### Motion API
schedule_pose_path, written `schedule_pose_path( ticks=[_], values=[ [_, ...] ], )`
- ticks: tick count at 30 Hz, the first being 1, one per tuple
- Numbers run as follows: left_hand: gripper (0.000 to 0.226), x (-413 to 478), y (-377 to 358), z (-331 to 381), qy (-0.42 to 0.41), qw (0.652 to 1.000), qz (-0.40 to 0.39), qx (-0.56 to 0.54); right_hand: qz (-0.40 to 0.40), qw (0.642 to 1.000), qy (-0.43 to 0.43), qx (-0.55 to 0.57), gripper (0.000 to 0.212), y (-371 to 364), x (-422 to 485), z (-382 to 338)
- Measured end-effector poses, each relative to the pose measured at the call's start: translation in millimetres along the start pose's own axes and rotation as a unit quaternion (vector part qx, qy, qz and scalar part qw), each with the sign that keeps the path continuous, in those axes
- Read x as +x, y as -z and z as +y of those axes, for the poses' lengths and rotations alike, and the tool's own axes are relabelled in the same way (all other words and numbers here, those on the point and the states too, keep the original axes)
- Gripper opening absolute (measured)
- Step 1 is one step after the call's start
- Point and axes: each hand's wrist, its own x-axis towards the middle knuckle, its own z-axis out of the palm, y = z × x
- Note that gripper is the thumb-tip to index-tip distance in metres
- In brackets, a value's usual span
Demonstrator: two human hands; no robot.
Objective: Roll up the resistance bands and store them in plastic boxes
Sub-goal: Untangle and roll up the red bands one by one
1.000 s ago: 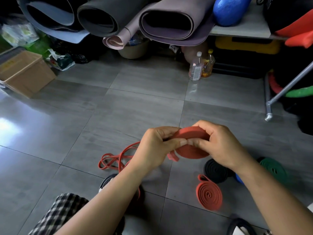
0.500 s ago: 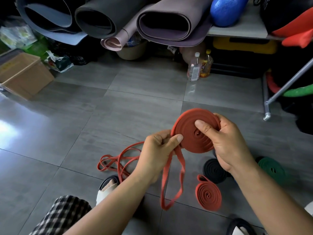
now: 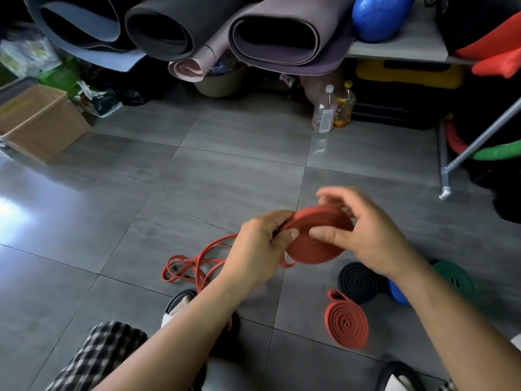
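Nearest the camera: a checked trouser leg and both forearms reaching forward over the grey tiled floor. On the floor just right of the arms lie finished coils: a small red coil, a black coil beside it, a green coil further right, and something blue partly hidden behind the right wrist. Left of the arms, a loose red band lies tangled on the floor, unrolled. Held above the floor between both hands is a large red band roll. The left hand is closed on the roll's left edge, where a short free tail hangs down; the right hand pinches the roll, thumb on its near face and fingers curled over the far rim, somewhat motion-blurred. Judged step: winding, near the end for this band, since little tail remains. Next move likely calls for turning the roll while the left hand feeds the tail flat and taut, then keeping the coil pressed so it does not spring open. Further off: a brownish box at left, possibly one of the storage boxes, not certain; two bottles; rolled mats on the shelf.
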Motion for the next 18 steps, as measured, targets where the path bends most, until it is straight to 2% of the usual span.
schedule_pose_path(
  ticks=[1, 3, 13, 18],
  values=[
    [0.015, -0.6, 0.9, 1.0, -0.007, 1.000, -0.023, 0.020, -0.036, 0.999, 0.004, -0.037, 0.040, 0.6, -0.1, -1.8],
    [0.015, -1.9, 0.7, 3.5, -0.005, 0.998, -0.063, 0.017, -0.057, 0.997, 0.004, -0.056, 0.030, -0.7, -0.4, -3.4],
    [0.017, -2.6, 2.5, 0.6, 0.064, 0.984, -0.085, -0.142, -0.019, 0.997, -0.036, 0.072, 0.032, -7.4, -0.3, -4.5],
    [0.016, -1.4, 3.4, 2.0, 0.094, 0.970, -0.068, -0.215, 0.006, 0.996, -0.009, 0.083, 0.028, -8.2, -2.3, -5.3]
  ],
)
